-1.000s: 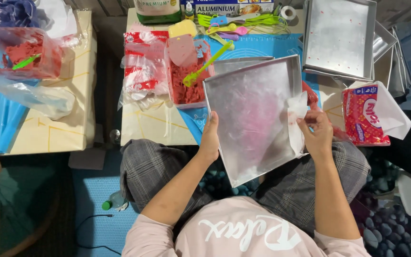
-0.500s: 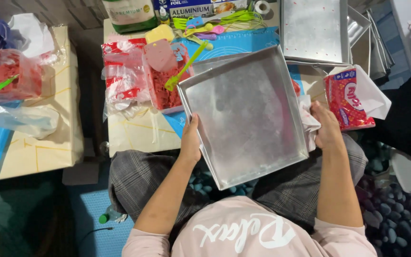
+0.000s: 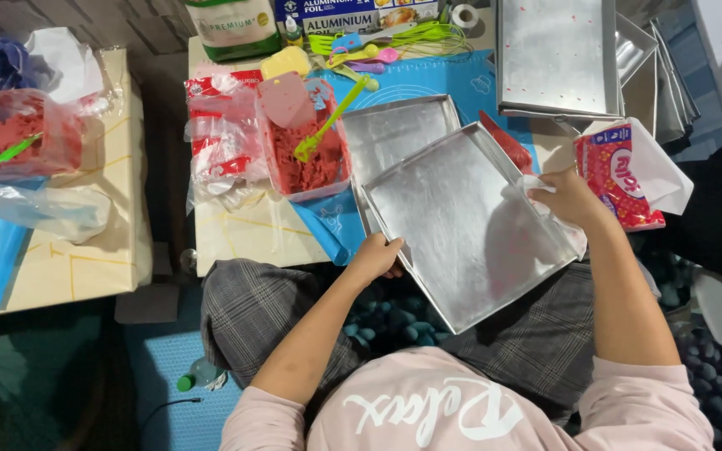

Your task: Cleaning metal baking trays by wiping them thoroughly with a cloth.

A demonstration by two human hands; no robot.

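I see the left hand (image 3: pixel 373 257) gripping the near-left edge of the square metal tray (image 3: pixel 461 225), fingers curled over its rim. The tray sits tilted over the lap, just past that grip. The right hand (image 3: pixel 570 199) presses a white tissue (image 3: pixel 536 190) against the tray's far-right inside corner. Beyond the left hand stands a tub of red dough (image 3: pixel 307 159) with a green spatula (image 3: pixel 327 125).

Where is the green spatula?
In the head view, the green spatula leans in the tub of red paste, left of the tray the hands hold.
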